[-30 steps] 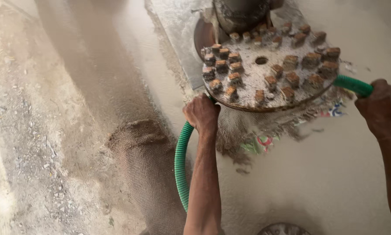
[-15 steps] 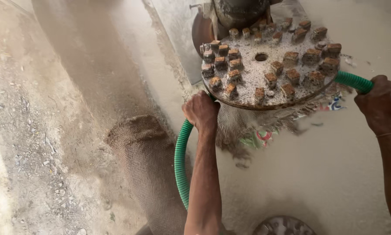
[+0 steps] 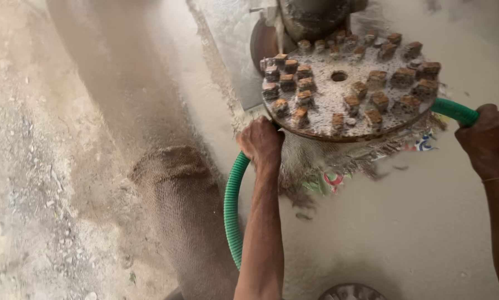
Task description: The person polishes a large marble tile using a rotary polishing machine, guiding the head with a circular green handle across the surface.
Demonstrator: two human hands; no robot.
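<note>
A round metal grinding disc (image 3: pixel 338 94) studded with several brown abrasive blocks is tipped up, its underside facing me, below a dark motor housing (image 3: pixel 310 16). My left hand (image 3: pixel 263 141) grips the disc's lower left rim, next to a green ribbed hose (image 3: pixel 232 205) that curves down along my forearm. My right hand (image 3: pixel 488 139) is closed on the other end of the green hose at the disc's right side.
A strip of coarse burlap sacking (image 3: pixel 182 211) lies on the dusty wet floor to the left. Frayed printed woven sack material (image 3: pixel 338 172) hangs under the disc. A second round disc edge (image 3: pixel 352 291) shows at the bottom. Gritty debris covers the far left.
The view has shifted slightly; the disc sits a little higher and further right in frame. Both hands keep the same holds.
</note>
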